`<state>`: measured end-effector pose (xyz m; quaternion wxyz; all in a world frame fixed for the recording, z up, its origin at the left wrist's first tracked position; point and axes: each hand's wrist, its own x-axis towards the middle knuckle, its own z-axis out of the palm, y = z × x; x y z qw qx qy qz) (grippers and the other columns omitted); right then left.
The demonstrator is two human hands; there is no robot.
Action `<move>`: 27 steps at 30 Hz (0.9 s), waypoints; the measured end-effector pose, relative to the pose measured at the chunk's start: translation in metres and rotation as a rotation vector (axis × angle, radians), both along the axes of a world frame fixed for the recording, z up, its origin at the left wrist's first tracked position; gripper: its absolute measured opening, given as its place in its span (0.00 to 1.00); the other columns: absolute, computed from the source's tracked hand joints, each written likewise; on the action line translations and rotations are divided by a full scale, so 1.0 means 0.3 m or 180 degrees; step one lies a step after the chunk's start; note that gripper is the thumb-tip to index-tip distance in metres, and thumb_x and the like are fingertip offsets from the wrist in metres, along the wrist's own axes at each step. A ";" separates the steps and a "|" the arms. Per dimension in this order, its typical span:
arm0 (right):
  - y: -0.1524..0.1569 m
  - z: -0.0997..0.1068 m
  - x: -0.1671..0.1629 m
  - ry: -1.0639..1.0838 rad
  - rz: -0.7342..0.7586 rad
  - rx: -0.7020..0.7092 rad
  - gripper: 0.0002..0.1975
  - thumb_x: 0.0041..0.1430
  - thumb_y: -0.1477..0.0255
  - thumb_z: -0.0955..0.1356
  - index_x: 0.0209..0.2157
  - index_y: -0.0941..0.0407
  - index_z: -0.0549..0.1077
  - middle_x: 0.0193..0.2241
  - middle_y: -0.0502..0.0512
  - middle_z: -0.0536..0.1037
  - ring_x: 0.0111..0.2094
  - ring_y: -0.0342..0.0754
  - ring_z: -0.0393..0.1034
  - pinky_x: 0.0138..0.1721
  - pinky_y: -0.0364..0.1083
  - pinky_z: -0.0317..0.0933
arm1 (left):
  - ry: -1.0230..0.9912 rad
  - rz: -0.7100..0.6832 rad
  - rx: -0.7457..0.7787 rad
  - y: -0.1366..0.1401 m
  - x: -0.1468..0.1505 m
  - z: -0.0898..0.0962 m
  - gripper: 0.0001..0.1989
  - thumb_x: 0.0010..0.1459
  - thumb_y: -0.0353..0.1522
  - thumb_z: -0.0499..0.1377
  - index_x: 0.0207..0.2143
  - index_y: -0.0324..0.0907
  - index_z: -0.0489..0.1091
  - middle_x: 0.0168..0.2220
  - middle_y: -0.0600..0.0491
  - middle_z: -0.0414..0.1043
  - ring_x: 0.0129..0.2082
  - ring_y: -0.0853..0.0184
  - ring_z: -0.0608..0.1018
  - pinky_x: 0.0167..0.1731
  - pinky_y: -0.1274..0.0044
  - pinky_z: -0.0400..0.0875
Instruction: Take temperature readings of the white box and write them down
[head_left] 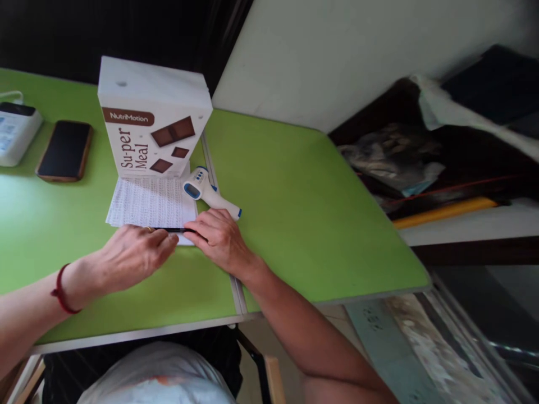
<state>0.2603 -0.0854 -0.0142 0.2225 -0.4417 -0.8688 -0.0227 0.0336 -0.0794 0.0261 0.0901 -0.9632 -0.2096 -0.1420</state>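
A thin black pen [170, 229] lies sideways between my two hands, near the front edge of a printed sheet of paper [147, 202]. The fingers of my left hand [141, 252] are closed around its left end, so that end is hidden. Its right end is pinched by my right hand [221, 238]. Just beyond my right knuckles, a white and blue infrared thermometer [217, 199] rests partly on the paper. Behind the sheet stands an upright white "Su-per Meal" box [147, 84] with chocolate pieces pictured on it. A white strip [184, 239] shows below the pen.
All this sits on a green folding table [311, 207] with a seam down its middle. To the left are a phone [65, 151] and a white device with a cable [17, 132]. A wall rises behind, and a cluttered shelf [396, 157] stands at the right.
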 end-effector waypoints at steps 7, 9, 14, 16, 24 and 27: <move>-0.012 0.004 0.001 0.0076 -0.0064 -0.0010 0.06 0.62 0.71 0.70 0.40 0.54 0.80 0.31 0.54 0.77 0.35 0.49 0.68 0.39 0.50 0.59 | 0.0348 0.0274 0.0098 -0.057 0.024 -0.002 0.09 0.57 0.18 0.53 0.31 0.37 0.70 0.22 0.53 0.68 0.19 0.65 0.71 0.17 0.74 0.58; -0.013 0.005 0.000 0.0096 -0.0067 -0.0042 0.06 0.62 0.71 0.70 0.39 0.54 0.80 0.30 0.54 0.77 0.35 0.49 0.68 0.39 0.50 0.59 | 0.0302 0.0295 0.0213 -0.077 0.039 0.001 0.10 0.56 0.18 0.54 0.28 0.37 0.70 0.24 0.51 0.68 0.23 0.63 0.73 0.20 0.72 0.62; -0.015 0.005 0.003 0.0116 -0.0050 -0.0038 0.07 0.63 0.71 0.69 0.39 0.54 0.81 0.30 0.54 0.76 0.35 0.49 0.68 0.38 0.50 0.59 | 0.0320 0.0304 0.0278 -0.112 0.063 -0.010 0.10 0.58 0.19 0.53 0.30 0.34 0.72 0.31 0.47 0.68 0.32 0.60 0.74 0.27 0.70 0.68; -0.015 0.005 0.007 0.0107 -0.0059 0.0002 0.07 0.63 0.71 0.69 0.39 0.54 0.81 0.30 0.54 0.77 0.35 0.49 0.68 0.39 0.50 0.59 | 0.0407 0.0278 0.0233 -0.117 0.063 -0.013 0.10 0.59 0.19 0.53 0.33 0.34 0.73 0.32 0.47 0.69 0.32 0.60 0.74 0.28 0.70 0.69; -0.012 0.001 0.004 0.0196 -0.0022 0.0098 0.07 0.64 0.69 0.68 0.37 0.55 0.80 0.30 0.54 0.75 0.35 0.49 0.67 0.39 0.49 0.59 | 0.0669 0.0201 0.0038 -0.115 0.052 0.003 0.11 0.60 0.20 0.54 0.39 0.33 0.75 0.41 0.43 0.74 0.37 0.59 0.76 0.26 0.72 0.72; -0.015 0.003 0.004 0.0146 -0.0099 0.0039 0.07 0.64 0.69 0.68 0.37 0.53 0.80 0.30 0.54 0.75 0.36 0.49 0.67 0.40 0.50 0.58 | 0.0710 0.0161 0.0049 -0.116 0.056 0.008 0.12 0.61 0.20 0.54 0.40 0.33 0.75 0.43 0.43 0.74 0.38 0.58 0.77 0.27 0.72 0.74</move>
